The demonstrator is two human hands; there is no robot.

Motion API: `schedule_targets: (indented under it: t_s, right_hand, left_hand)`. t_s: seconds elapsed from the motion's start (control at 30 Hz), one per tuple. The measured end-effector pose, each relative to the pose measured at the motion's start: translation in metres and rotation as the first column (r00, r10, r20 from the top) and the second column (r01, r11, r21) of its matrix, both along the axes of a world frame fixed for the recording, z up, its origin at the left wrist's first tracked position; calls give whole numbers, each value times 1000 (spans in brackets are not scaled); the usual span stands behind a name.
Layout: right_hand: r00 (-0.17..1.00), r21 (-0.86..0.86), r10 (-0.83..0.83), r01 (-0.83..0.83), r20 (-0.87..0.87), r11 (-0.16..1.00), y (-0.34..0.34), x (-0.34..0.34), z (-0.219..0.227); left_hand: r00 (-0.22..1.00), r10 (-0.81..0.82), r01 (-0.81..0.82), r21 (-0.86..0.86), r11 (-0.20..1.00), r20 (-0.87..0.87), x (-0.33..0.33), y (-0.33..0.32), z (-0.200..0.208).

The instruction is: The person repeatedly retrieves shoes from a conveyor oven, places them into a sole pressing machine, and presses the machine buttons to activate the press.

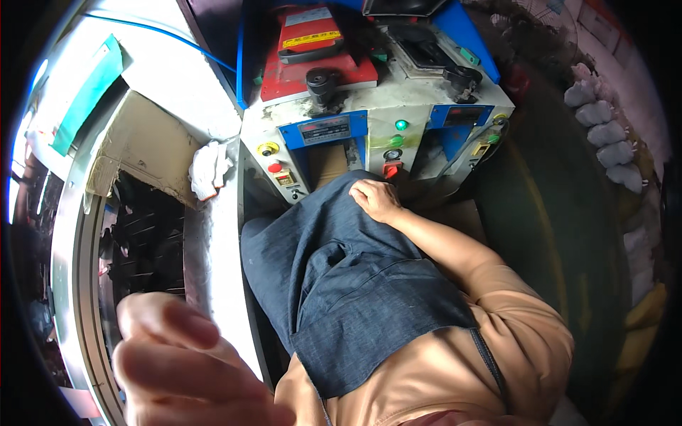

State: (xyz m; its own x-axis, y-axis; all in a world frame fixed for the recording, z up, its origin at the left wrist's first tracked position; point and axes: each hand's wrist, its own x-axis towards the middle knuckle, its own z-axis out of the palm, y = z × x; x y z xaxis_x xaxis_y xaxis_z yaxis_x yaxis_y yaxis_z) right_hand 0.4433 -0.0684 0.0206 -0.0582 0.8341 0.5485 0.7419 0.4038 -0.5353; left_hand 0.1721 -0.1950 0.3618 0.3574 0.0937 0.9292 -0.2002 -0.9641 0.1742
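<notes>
My left hand (188, 366) is raised close to the camera at the lower left, large and slightly blurred. Its fingers are curled in, and whatever they may hold is hidden. My right hand (374, 199) lies on the dark blue denim apron (376, 298) over my lap, near the knee. Its fingers rest loosely on the cloth, with nothing seen in them. Just beyond that hand stands a white and blue two-station machine (383, 121) with buttons, black knobs and a red switch (391, 169).
A red cover (312, 60) tops the machine's left station. On the left, a white ledge (220, 263) carries crumpled white gloves (209, 170) beside a cardboard box (145, 135) and an opening with dark pieces. White bundles (607, 135) line the far right, past a dark green floor (554, 234).
</notes>
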Motion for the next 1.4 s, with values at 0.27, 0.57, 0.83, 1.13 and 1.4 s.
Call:
schedule_targets:
  t_s: [0.27,0.57,0.83,1.13,1.4]
  right_hand:
    - [1000,-55,-13,14,23,998,-7,2,4]
    - [999,-51,-5,7,40,999,-4,-3,6]
    - [999,-38,20,-19,37,999,-2,-8,7]
    - [1000,-17,0,0,1,1000,-5,-2,5]
    - [1000,-13,-3,3,0,1000,-4,-1,4]
  left_hand:
    - [857,175,-242,-78,967,-484,-17,-41,37]
    - [850,152,-173,5,985,-504,-26,-28,30]
    - [834,163,-178,22,984,-527,-27,-35,30]
    - [773,323,-321,102,941,-547,-50,-48,36]
    - [930,239,-123,374,919,-280,-61,-32,13]
